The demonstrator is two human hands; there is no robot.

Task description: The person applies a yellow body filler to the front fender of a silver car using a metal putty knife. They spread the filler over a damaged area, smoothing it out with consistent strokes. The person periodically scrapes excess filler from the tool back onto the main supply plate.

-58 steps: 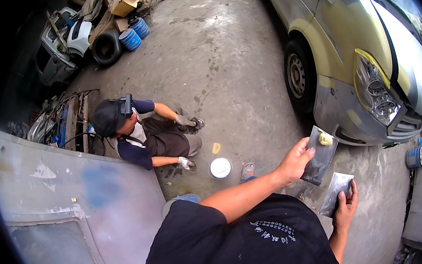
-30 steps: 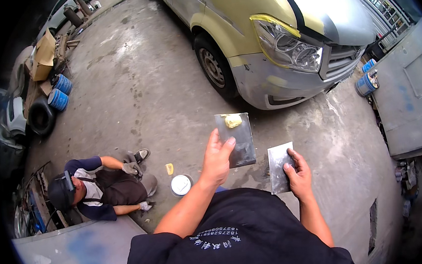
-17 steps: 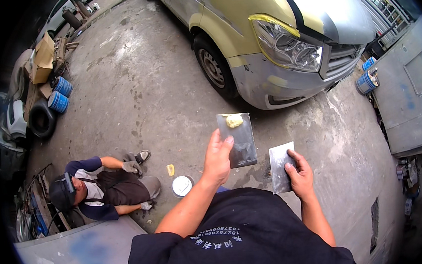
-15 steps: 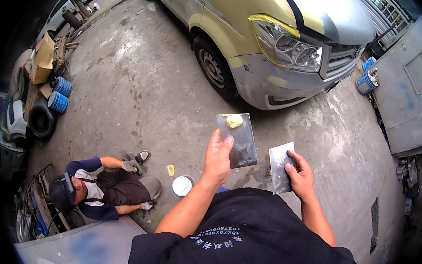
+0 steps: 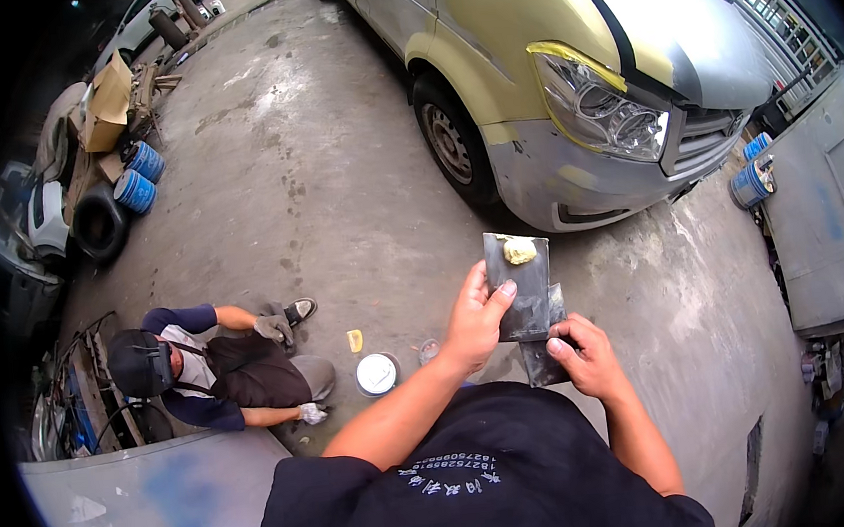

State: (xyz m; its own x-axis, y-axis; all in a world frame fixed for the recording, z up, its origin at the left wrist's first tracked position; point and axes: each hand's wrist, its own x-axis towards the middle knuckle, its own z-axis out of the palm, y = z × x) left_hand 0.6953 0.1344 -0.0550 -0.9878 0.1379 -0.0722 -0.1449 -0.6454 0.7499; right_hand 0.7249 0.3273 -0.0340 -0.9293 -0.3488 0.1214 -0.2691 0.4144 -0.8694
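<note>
A car (image 5: 567,80) with patches of yellow filler is standing on the concrete floor (image 5: 314,173), where a co-worker (image 5: 210,367) is crouching beside a round tin (image 5: 376,374). The left hand (image 5: 474,321) is gripping a dark board (image 5: 519,285) carrying an unspread lump of filler (image 5: 519,249). The right hand (image 5: 584,355) is clasping a metal scraper (image 5: 545,348), tucked under the board.

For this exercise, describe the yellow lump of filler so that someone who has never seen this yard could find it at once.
Start at the car with the yellow-green wing, then drop to the person's left hand just below its bumper. That hand holds up a dark flat plate. The filler is the pale yellow blob at the plate's top edge, the only bright spot on that dark surface.
</note>
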